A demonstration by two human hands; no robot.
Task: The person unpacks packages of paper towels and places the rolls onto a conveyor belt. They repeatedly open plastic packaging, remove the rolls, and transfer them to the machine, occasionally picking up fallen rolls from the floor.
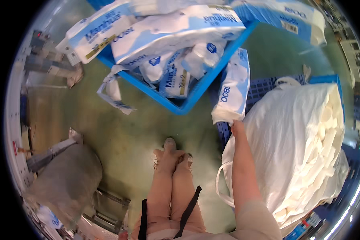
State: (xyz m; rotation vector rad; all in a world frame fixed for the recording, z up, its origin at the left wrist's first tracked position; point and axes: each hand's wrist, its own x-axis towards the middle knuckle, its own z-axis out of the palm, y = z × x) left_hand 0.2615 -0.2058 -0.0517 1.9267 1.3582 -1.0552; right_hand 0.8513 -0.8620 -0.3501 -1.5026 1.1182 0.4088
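Note:
My right hand (237,128) reaches forward, its fingers closed on the near end of a long pack of tissue rolls (233,86) in white and blue plastic wrap. The pack lies alongside the right side of a blue crate (176,109). Several similar packs fill the crate, and a long one (176,32) rests across its top. Of my left hand (123,235), only a small piece seems to show at the lower edge; its fingers cannot be made out.
A bulging white sack (288,132) of white rolls stands at right, beside a dark blue plastic pallet (264,92). At lower left are a grey-brown bag (70,180) and a metal frame (104,212). Torn wrap (114,90) hangs from the crate's left side.

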